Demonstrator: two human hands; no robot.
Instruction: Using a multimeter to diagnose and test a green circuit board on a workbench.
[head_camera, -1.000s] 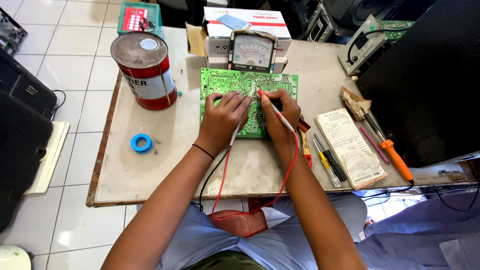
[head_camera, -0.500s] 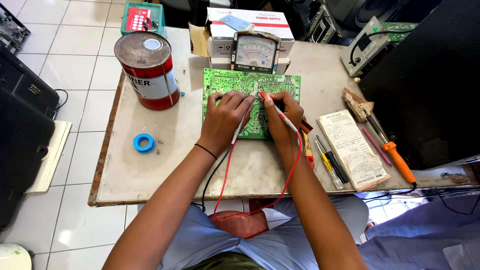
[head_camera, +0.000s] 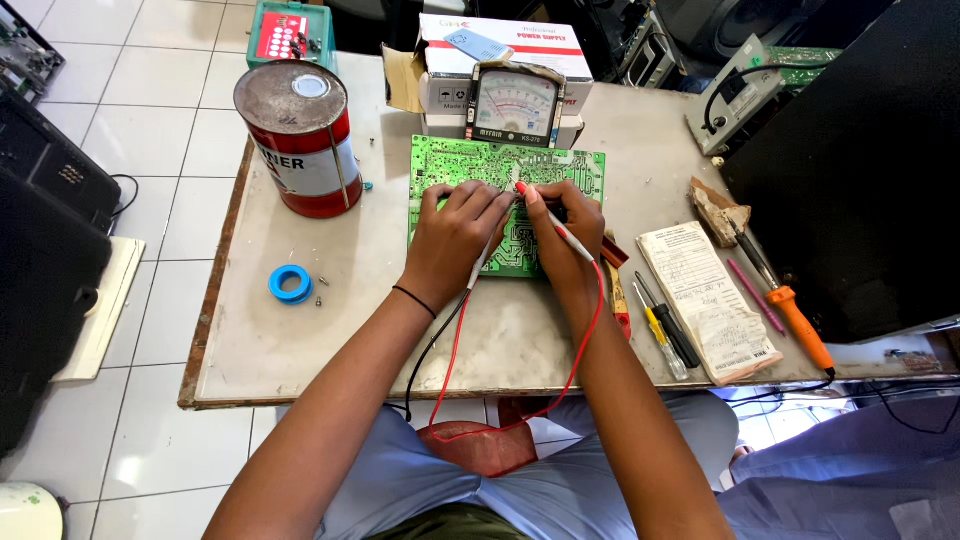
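Observation:
A green circuit board (head_camera: 470, 160) lies solder side up on the grey table (head_camera: 300, 340). My left hand (head_camera: 455, 235) rests on the board and grips a thin probe whose black lead runs back off the table's near edge. My right hand (head_camera: 565, 225) holds a red-tipped probe (head_camera: 545, 215) like a pen, its tip touching the board near the middle. The red lead (head_camera: 590, 340) loops down to my lap. An analog meter (head_camera: 515, 105) with a needle dial stands upright just behind the board.
A red and white metal can (head_camera: 298, 135) stands at the left, a blue tape roll (head_camera: 290, 283) nearer me. Right of the board lie screwdrivers (head_camera: 665, 335), a paper pad (head_camera: 708, 300) and an orange-handled soldering iron (head_camera: 790, 315). Cardboard boxes (head_camera: 500, 45) sit behind the meter.
Both hands stay on the board; the probe tips have shifted only slightly. The view has dipped a little.

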